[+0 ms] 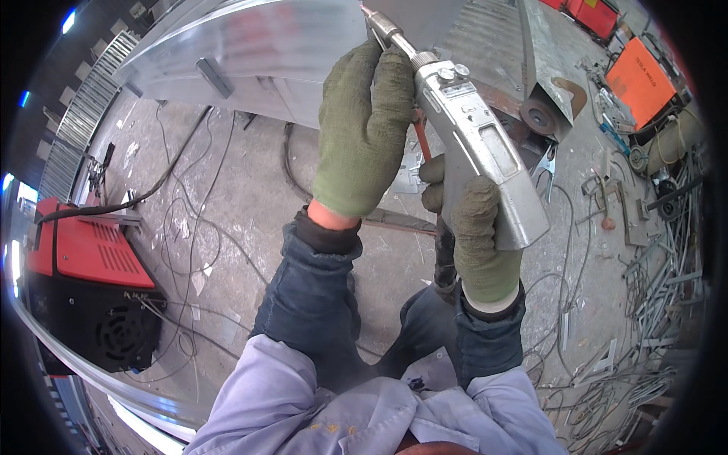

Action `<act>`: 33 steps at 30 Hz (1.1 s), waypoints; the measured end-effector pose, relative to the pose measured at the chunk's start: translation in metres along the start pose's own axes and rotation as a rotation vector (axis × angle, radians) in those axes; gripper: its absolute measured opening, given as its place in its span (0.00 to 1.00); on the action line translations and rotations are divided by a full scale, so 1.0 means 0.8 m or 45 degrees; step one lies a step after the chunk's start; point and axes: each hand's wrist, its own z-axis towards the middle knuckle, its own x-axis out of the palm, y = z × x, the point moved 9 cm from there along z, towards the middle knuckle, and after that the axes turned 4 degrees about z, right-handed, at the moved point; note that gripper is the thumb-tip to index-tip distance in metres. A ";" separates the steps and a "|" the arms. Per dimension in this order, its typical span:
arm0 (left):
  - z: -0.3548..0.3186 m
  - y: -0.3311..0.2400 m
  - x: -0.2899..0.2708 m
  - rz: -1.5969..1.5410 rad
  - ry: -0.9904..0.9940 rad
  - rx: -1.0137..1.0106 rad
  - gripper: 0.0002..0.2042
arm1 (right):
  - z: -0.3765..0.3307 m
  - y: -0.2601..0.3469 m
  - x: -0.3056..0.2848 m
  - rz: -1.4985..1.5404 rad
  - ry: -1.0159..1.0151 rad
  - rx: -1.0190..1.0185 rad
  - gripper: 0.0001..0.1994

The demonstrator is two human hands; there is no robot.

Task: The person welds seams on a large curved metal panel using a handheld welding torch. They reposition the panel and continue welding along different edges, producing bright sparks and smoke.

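My right hand point(485, 239), in a green-grey work glove, wraps around the rear grip of a silver handheld welding gun point(474, 125). The gun tilts up to the left, its copper-coloured tip by the edge of a large shiny sheet-metal panel point(265, 61). My left hand point(364, 129), gloved alike, is right beside the gun's neck. Its thumb and fingers come together near the nozzle, and whatever they pinch is hidden. An orange-red strip point(422, 136) shows under the gun body between my hands.
A red and black machine point(98, 265) stands at left, with cables point(182, 227) trailing over the concrete floor. Roller conveyor point(87, 114) runs at far left. To the right are an orange machine point(641, 80), metal scraps point(644, 303) and more cables. A rusty round piece point(537, 117) sits behind the gun.
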 end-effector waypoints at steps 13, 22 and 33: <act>0.004 -0.023 0.001 0.355 -0.036 0.319 0.20 | 0.001 0.007 -0.002 0.018 -0.013 -0.008 0.39; 0.006 -0.008 0.007 0.067 0.059 0.142 0.25 | 0.002 0.004 0.000 0.059 0.016 0.020 0.40; -0.008 -0.035 0.008 0.637 -0.064 0.672 0.28 | 0.003 0.000 0.000 0.059 0.017 0.023 0.40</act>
